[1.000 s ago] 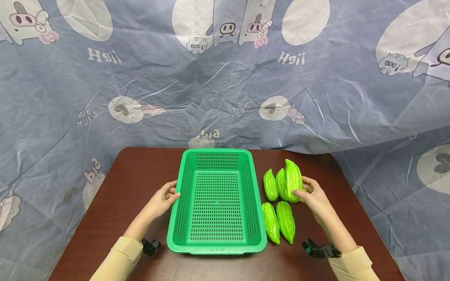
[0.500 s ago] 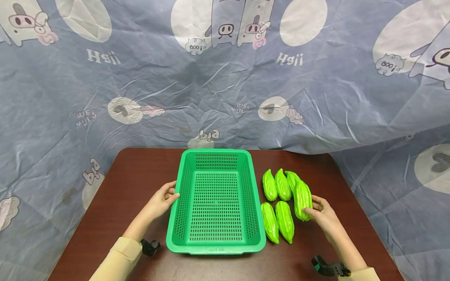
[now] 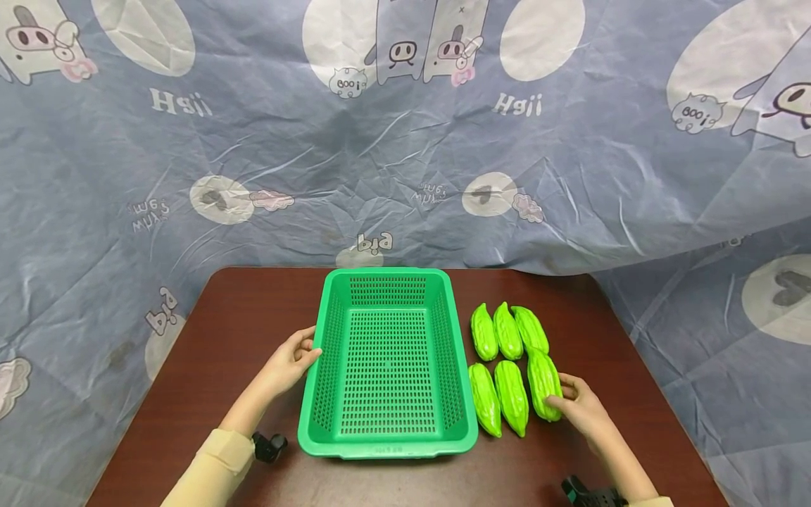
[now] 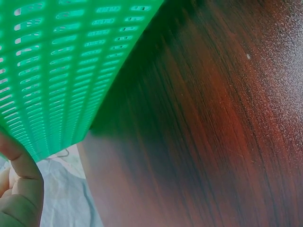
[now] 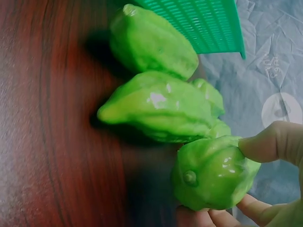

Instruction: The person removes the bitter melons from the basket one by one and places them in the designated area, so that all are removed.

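A bright green bitter melon (image 3: 543, 387) is pinched between the thumb and fingers of my right hand (image 3: 584, 405), at the right end of the front row. In the right wrist view this bitter melon (image 5: 208, 175) shows its blunt end, with the thumb on top and fingers beneath. Two more bitter melons (image 3: 511, 398) lie to its left, and three others (image 3: 509, 331) form the row behind. My left hand (image 3: 293, 362) grips the left rim of an empty green plastic basket (image 3: 388, 451), thumb over the edge. In the left wrist view the curled finger (image 4: 23, 175) meets the basket's slotted wall (image 4: 61, 61).
Basket and melons stand on a dark reddish-brown wooden table (image 3: 253, 303). A blue-grey patterned cloth (image 3: 355, 162) hangs behind and at both sides. Black wrist-worn devices (image 3: 269, 447) sit on both forearms.
My right hand has carried the bitter melon from the back row toward the front and lowered it beside the front pair. The left hand stays on the basket rim.
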{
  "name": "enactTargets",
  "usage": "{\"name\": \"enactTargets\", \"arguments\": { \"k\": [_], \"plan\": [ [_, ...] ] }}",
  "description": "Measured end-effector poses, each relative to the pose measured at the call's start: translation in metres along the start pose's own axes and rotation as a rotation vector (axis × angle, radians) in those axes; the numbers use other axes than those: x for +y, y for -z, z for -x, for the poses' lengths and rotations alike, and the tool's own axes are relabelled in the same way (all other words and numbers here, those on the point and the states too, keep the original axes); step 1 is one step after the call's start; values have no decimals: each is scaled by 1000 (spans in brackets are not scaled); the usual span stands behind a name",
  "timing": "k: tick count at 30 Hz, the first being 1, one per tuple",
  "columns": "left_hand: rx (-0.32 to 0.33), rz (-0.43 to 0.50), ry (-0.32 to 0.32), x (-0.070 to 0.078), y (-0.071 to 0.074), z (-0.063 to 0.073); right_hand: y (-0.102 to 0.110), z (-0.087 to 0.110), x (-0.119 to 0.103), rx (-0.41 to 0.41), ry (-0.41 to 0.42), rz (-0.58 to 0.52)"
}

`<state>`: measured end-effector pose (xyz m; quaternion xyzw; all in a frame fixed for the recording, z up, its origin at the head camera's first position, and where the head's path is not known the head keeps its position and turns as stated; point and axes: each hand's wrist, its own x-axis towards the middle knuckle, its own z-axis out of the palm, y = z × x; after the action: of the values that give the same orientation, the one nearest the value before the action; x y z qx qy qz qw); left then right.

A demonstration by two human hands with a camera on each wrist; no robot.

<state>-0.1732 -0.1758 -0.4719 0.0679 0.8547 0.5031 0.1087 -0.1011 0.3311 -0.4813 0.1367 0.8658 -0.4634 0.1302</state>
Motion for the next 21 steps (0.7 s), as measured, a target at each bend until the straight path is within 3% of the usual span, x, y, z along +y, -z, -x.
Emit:
{"name": "enactTargets", "arguments": {
  "k": [11, 21],
  "plan": [
    [-7, 11, -12, -16, 0, -6, -2, -5, 14, -25, -18, 13],
    [-11, 25, -1, -17, 0, -7, -10, -7, 17, -17, -34, 18]
  ]
}}
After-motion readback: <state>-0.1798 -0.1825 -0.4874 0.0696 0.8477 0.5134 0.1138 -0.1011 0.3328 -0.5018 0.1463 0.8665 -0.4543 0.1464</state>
